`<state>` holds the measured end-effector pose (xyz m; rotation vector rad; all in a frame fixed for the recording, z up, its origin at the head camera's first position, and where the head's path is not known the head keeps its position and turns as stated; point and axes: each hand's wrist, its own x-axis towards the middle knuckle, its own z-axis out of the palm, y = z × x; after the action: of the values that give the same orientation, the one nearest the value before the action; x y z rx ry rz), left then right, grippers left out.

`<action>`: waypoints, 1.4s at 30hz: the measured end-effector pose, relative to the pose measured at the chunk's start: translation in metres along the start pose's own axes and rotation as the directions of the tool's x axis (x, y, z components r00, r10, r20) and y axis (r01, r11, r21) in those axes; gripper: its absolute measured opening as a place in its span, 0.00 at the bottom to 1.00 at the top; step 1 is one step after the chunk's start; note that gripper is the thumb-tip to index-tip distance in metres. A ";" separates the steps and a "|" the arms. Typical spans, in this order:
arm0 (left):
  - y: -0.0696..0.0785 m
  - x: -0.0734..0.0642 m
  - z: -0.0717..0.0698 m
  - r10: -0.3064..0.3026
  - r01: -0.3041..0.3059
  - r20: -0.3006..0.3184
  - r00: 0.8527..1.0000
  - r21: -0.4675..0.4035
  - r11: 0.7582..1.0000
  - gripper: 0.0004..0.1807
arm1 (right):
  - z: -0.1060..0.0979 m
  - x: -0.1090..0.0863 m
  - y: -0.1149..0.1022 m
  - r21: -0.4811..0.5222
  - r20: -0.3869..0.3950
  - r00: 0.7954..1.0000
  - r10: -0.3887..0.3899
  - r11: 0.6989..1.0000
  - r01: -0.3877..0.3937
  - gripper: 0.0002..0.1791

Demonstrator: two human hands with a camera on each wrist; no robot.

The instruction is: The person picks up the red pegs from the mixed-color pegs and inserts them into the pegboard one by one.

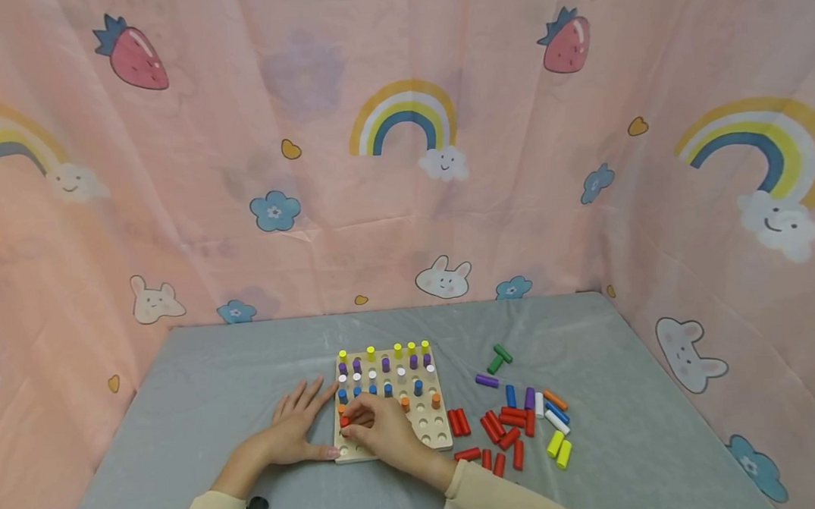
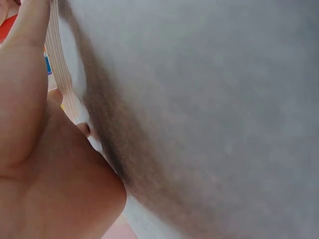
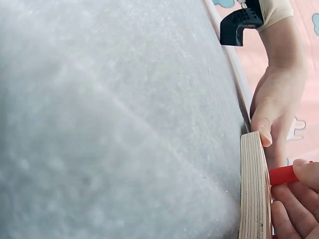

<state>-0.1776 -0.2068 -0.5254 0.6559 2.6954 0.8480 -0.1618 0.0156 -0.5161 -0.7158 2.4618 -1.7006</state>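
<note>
A wooden pegboard (image 1: 429, 430) lies on the table, with rows of yellow, purple, white, blue and orange pegs standing in its holes. My left hand (image 1: 294, 428) is at the board's left side with fingers spread; its thumb touches the near left corner. Between thumb and fingers, my right hand (image 1: 388, 431) pinches a red peg (image 3: 283, 175) over the left end of the row in front of the orange pegs. In the right wrist view, that peg's lower end meets the board's top face; how deep it sits I cannot tell. My right hand covers part of the near rows.
Right of the board lie several loose red pegs (image 1: 513, 421). Beyond them are loose green (image 1: 496, 364), purple (image 1: 486, 380), blue (image 1: 511, 396), white (image 1: 557, 422), orange (image 1: 555, 398) and yellow pegs (image 1: 563, 454). A grey cloth (image 1: 203, 415) covers the table; a pink printed curtain (image 1: 353, 249) hangs behind.
</note>
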 end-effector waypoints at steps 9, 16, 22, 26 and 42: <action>-0.005 0.003 0.007 -0.038 0.039 -0.009 0.999 0.060 0.997 0.61 | 0.002 -0.001 -0.001 -0.012 -0.010 1.000 -0.002 1.000 0.002 0.08; 0.000 0.003 0.005 -0.054 0.054 -0.001 0.999 0.069 0.996 0.62 | 0.003 -0.002 0.000 -0.009 -0.007 1.000 0.018 1.000 -0.018 0.08; 0.002 0.003 0.004 -0.060 0.060 0.001 0.998 0.053 0.997 0.62 | 0.005 -0.001 0.000 -0.019 -0.015 1.000 0.020 1.000 -0.021 0.07; 0.003 0.003 0.003 -0.055 0.055 0.000 0.998 0.047 0.997 0.62 | 0.006 -0.002 0.000 -0.072 -0.030 1.000 0.004 0.997 -0.006 0.07; -0.004 0.006 0.006 -0.055 0.055 -0.003 0.998 0.071 0.996 0.62 | 0.007 -0.004 0.002 -0.058 -0.036 0.999 0.038 0.997 -0.040 0.09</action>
<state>-0.1815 -0.2038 -0.5330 0.5934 2.7422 0.7419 -0.1569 0.0117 -0.5214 -0.6438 2.5419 -1.6477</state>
